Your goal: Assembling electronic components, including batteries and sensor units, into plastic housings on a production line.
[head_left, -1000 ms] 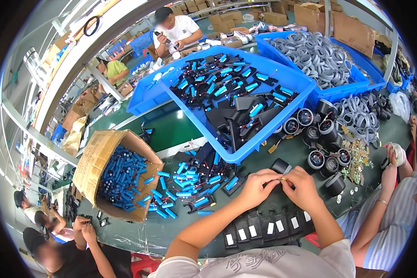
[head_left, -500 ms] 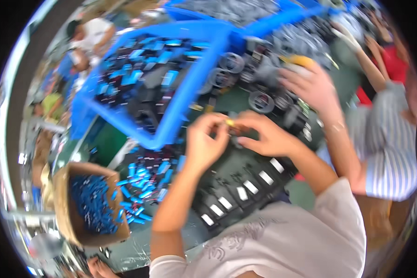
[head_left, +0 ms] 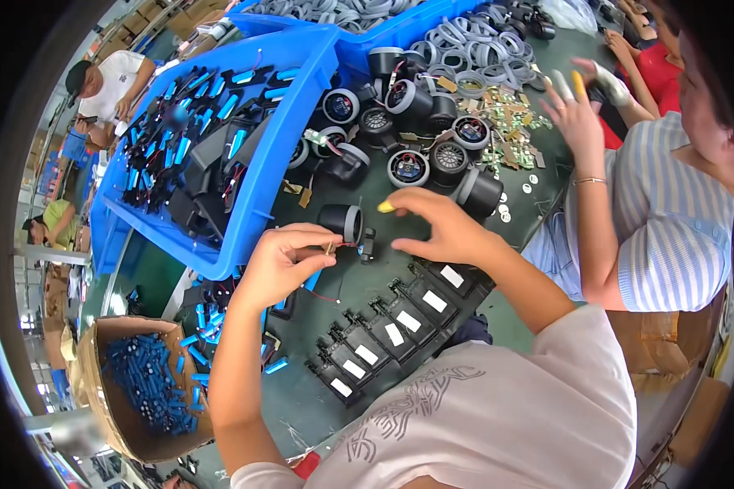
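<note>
My left hand [head_left: 281,265] is closed, thumb and fingertips pinching a small tan part with thin wires [head_left: 332,247]. Just right of those fingertips is a small black piece [head_left: 368,245]; I cannot tell whether the wires join it. Behind it lies a black cylindrical housing with a grey ring [head_left: 340,221], on its side. To the right, my right hand [head_left: 444,228] is open, thumb and fingers apart and holding nothing. A yellow finger cot [head_left: 386,207] covers one fingertip. Nearer me stands a slanting row of flat black cases with white labels [head_left: 394,333].
A blue bin [head_left: 289,134] of black parts and blue cylinders stands left. A cardboard box [head_left: 106,407] of blue cylinders is nearer. More round housings [head_left: 408,167], grey rings [head_left: 469,83] and small boards [head_left: 506,122] lie behind. A co-worker's hand [head_left: 575,122] reaches in from the right.
My hands were close together around a small part; now they are apart, and the left has moved left with the tan part. The co-worker's hand has lifted away from the housings.
</note>
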Tool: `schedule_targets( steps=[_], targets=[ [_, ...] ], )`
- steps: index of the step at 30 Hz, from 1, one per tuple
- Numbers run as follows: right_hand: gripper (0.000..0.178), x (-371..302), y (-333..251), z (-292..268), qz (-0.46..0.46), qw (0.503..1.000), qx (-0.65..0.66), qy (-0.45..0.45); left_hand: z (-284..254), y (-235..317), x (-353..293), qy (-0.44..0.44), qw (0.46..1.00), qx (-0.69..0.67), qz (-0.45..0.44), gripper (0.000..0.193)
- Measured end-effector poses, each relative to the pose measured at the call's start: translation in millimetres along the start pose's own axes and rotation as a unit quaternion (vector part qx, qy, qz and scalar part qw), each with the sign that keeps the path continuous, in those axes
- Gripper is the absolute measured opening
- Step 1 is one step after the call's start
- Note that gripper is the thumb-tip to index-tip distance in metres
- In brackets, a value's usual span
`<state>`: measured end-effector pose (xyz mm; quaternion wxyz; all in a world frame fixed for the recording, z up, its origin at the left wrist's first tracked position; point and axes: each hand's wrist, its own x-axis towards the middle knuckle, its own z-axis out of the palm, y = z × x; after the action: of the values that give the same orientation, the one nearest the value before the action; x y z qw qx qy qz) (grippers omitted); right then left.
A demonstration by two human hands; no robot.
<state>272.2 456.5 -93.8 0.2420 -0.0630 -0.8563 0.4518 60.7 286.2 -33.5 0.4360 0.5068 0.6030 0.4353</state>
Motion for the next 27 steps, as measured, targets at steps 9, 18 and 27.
schedule_targets(
  steps=[9, 18, 27],
  targets=[
    [0.040, -0.3, -15.5, 3.5, -0.044, 0.998, -0.001, 0.051, 0.8, -2.2, -10.6, 0.046, 0.997, -0.029, 0.046, 0.030],
    [0.022, 18.9, -28.3, 38.4, -0.191, 0.981, -0.011, -0.040, 1.6, 19.4, -81.1, 0.134, 0.982, 0.092, 0.095, 0.026],
    [0.022, 61.4, -51.5, 101.1, -0.307, 0.878, -0.109, -0.350, -27.2, 40.4, -192.7, 0.385, 0.916, 0.064, 0.089, 0.027]
  ],
)
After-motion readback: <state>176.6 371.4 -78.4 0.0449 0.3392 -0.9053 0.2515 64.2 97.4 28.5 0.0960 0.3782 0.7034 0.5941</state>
